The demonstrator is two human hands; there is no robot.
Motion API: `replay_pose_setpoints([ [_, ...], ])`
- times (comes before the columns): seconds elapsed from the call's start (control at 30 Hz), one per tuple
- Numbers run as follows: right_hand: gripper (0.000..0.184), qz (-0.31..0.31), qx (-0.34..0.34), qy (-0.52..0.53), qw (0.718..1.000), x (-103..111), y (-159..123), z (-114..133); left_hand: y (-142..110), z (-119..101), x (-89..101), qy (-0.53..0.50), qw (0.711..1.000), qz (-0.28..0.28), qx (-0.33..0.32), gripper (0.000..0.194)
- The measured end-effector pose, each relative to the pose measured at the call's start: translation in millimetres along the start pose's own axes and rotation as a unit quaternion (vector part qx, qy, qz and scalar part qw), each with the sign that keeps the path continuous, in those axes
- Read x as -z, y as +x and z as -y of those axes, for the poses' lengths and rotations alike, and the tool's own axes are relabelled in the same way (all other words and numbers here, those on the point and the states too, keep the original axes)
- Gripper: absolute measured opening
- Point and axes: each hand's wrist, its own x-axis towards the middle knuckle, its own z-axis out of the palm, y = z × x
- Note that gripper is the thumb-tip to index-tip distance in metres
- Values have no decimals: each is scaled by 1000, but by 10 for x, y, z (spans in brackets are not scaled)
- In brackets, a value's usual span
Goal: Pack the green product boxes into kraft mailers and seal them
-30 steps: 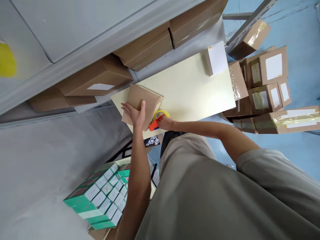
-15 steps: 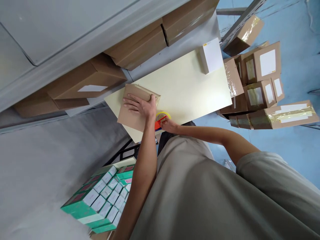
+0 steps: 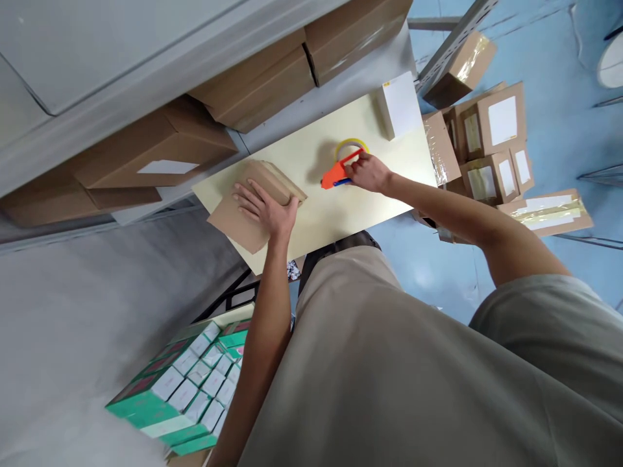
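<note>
A flat brown cardboard box [image 3: 238,224] lies at the near left end of the pale yellow table [image 3: 311,149], partly over its edge. My left hand [image 3: 265,206] lies flat on top of the box, fingers spread. My right hand [image 3: 368,173] is closed round the orange handle of a tape dispenser [image 3: 341,168] with a yellow tape roll, held over the middle of the table, apart from the box.
A white box [image 3: 399,104] stands at the table's far right end. Large brown cartons [image 3: 160,146] line the wall behind. Taped, labelled parcels [image 3: 491,139] are piled on the blue floor to the right. Several green-and-white packs [image 3: 195,389] sit in a carton at lower left.
My right hand has lifted the tape dispenser away from the box's edge and carried it to the right across the table. My left hand has slid onto the top of the box and lies flat.
</note>
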Motion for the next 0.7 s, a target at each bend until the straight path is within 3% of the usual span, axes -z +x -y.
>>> replay_pose_setpoints([
  [0.2, 55, 0, 63, -39, 997, 23, 715, 413, -33, 414, 101, 27, 993, 46, -108, 135],
  [0.4, 41, 38, 176, -76, 981, -8, 761, 749, -182, 801, 247, 50, 968, 131, -210, 132],
  [0.57, 32, 63, 218, -28, 974, 23, 556, 510, -214, 932, 259, 56, 960, 175, -213, 126],
  [0.67, 73, 29, 158, 2, 987, 132, 544, 147, -190, 944, 244, 55, 958, 182, -215, 127],
  [0.7, 75, 17, 129, 8, 991, 181, 573, 31, -184, 942, 242, 58, 957, 183, -216, 128],
])
